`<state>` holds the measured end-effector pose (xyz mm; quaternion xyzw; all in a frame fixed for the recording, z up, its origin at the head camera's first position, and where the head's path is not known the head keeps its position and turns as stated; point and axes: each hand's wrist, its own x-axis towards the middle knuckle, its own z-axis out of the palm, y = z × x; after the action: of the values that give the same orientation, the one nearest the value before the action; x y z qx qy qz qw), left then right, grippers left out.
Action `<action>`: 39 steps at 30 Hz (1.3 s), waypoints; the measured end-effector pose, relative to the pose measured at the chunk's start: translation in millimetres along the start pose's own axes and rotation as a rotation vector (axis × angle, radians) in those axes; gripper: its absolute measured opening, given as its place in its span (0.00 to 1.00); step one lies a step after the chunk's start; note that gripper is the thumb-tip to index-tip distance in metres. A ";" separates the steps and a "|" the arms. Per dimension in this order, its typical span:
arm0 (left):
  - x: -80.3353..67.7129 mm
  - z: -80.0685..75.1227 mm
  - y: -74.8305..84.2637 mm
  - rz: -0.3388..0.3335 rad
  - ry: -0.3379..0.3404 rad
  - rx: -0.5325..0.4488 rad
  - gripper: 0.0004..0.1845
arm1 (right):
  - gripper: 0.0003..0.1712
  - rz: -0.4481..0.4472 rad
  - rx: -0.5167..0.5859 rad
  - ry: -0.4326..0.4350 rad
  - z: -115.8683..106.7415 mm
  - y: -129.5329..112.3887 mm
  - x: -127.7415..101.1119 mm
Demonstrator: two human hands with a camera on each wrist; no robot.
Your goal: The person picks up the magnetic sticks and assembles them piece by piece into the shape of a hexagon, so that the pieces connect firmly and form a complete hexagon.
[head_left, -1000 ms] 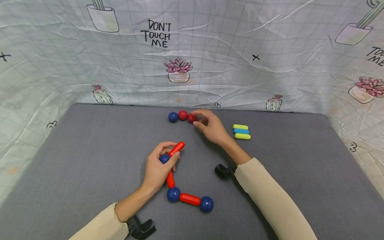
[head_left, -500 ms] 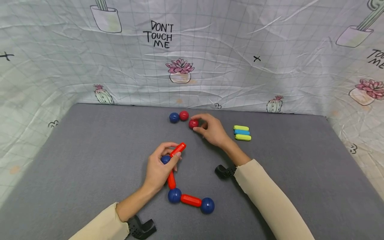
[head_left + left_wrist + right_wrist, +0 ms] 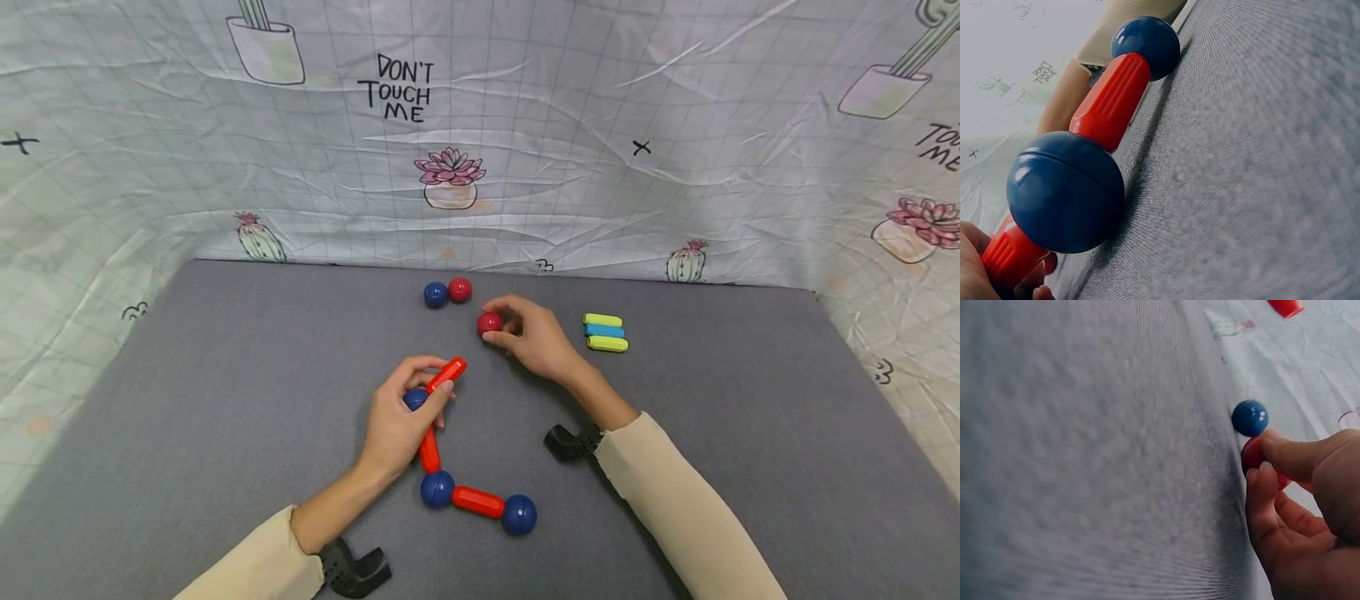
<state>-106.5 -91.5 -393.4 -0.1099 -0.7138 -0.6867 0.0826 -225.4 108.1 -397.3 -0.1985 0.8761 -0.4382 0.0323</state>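
In the head view, mid-frame, the right hand [image 3: 536,340] pinches a glossy red plastic ball [image 3: 489,323] above the grey felt mat [image 3: 225,375]; the left hand [image 3: 397,421] grips an orange-red ribbed plastic rod [image 3: 446,374]. At the right wrist view's right edge, fingertips [image 3: 1272,447] clasp that ball.

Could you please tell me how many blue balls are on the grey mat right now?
4: one far blue ball beside a red ball, one under the left hand, and two joined by a red rod at the near end. None seem hidden.
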 end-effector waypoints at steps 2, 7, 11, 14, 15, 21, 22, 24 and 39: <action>0.1 0.7 0.3 -0.003 -0.001 -0.001 0.12 | 0.23 0.015 0.050 -0.011 -2.4 -1.5 -4.0; 0.4 2.0 1.8 -0.010 -0.002 -0.002 0.12 | 0.24 0.027 0.166 -0.027 -13.1 -8.8 -15.4; 0.8 1.7 1.7 -0.009 0.001 -0.003 0.12 | 0.24 0.006 0.218 -0.035 -19.1 -14.8 -21.7; 1.1 1.2 0.9 -0.006 0.005 -0.005 0.12 | 0.24 -0.027 0.236 -0.054 -19.5 -18.3 -24.1; 1.0 1.2 0.9 -0.007 0.005 -0.006 0.12 | 0.23 -0.038 0.239 -0.062 -19.1 -19.6 -24.8; 1.0 1.5 1.2 -0.003 0.002 -0.008 0.12 | 0.22 -0.080 0.260 -0.120 -15.3 -25.8 -28.5; 1.0 1.6 1.3 -0.002 0.001 -0.008 0.12 | 0.22 -0.082 0.270 -0.126 -14.8 -26.3 -28.9; 0.9 1.8 1.5 -0.005 0.000 -0.013 0.12 | 0.23 -0.087 0.286 -0.137 -13.9 -27.1 -29.7; -1.4 1.3 1.4 0.006 -0.001 0.020 0.12 | 0.23 -0.195 0.199 -0.192 -6.9 -30.0 -33.4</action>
<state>-104.7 -90.2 -392.4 -0.1117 -0.7203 -0.6793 0.0854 -186.7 109.8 -373.5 -0.3196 0.7977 -0.5030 0.0926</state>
